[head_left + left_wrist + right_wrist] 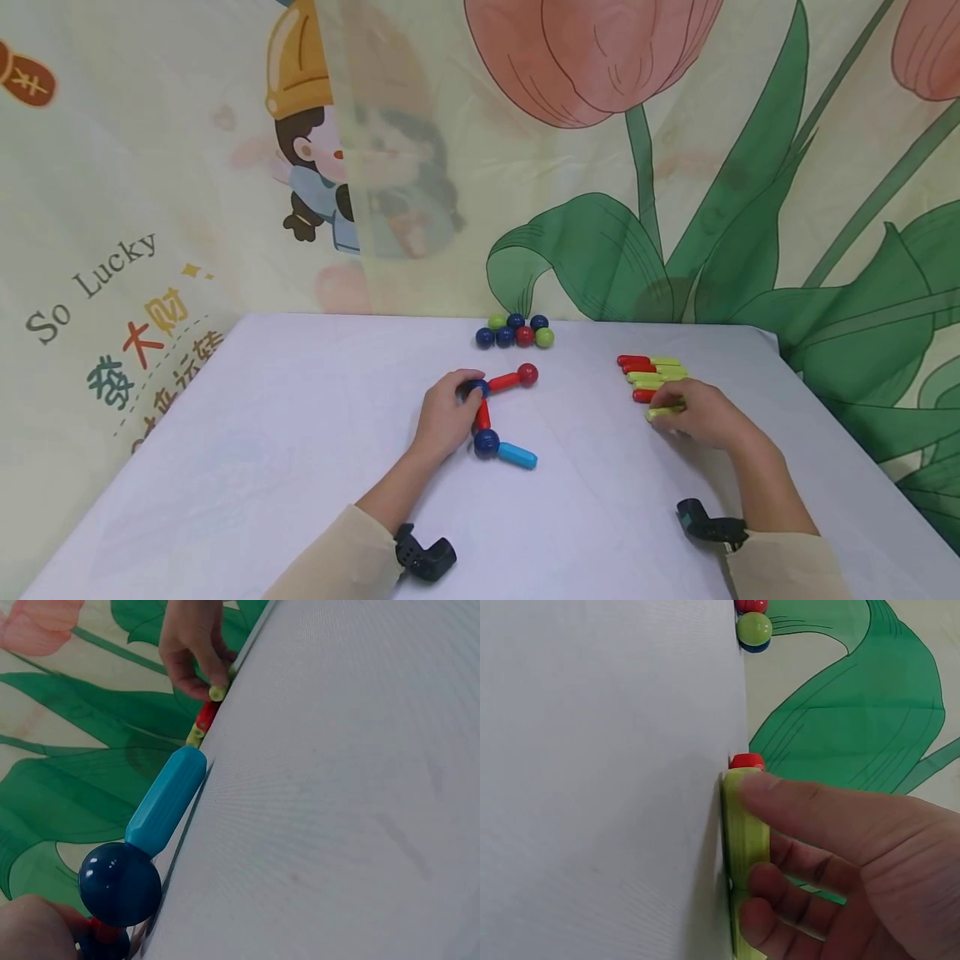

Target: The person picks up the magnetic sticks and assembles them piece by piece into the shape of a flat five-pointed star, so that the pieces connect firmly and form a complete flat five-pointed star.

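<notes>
Grip of the right hand [701, 411] closed, thumb against fingers, on a yellow-green rod [657, 413], long axis roughly left-to-right; the rod lies well right of the ball-and-rod chain [483, 416], whose dark blue ball [480, 387] the left hand [447, 418] holds

Looks like an indoor play corner, perhaps in a home, judging by the white counter [300, 433], the tulip-printed backdrop [570, 167] behind it, and bright toy rods [645, 377] and balls [505, 337].
</notes>
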Motion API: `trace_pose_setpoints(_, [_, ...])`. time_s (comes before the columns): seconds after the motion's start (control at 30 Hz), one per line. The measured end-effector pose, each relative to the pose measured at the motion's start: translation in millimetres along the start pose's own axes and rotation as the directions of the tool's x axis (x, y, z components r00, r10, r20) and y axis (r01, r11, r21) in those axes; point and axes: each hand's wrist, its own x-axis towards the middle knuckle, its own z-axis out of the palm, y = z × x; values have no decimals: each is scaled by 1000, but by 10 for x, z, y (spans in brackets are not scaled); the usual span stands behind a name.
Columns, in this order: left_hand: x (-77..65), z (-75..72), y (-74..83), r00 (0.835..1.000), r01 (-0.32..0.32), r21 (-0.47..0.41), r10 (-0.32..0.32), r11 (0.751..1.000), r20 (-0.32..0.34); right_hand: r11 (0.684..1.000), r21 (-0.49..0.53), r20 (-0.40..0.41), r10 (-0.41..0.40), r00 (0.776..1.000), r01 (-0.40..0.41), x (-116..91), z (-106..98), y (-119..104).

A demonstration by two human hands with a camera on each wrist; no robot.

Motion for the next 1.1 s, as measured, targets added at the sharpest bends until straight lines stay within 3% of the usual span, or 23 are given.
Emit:
trace_pose_setpoints(0.3, [11, 21, -24, 1000, 3, 3, -3, 1000, 1, 1000, 2, -9, 10, 1000, -10, 1, 16, 16])
trace_pose_setpoints(0.57, [24, 31, -39, 1000, 5, 1, -5, 1000, 0, 998, 54, -24, -31, 999, 33, 18, 35, 27])
trace_pose_setpoints(1.1, [45, 31, -69, 1000, -19, -10, 19, 1000, -1, 981, 102, -162, -145, 976, 163, 146, 205, -319])
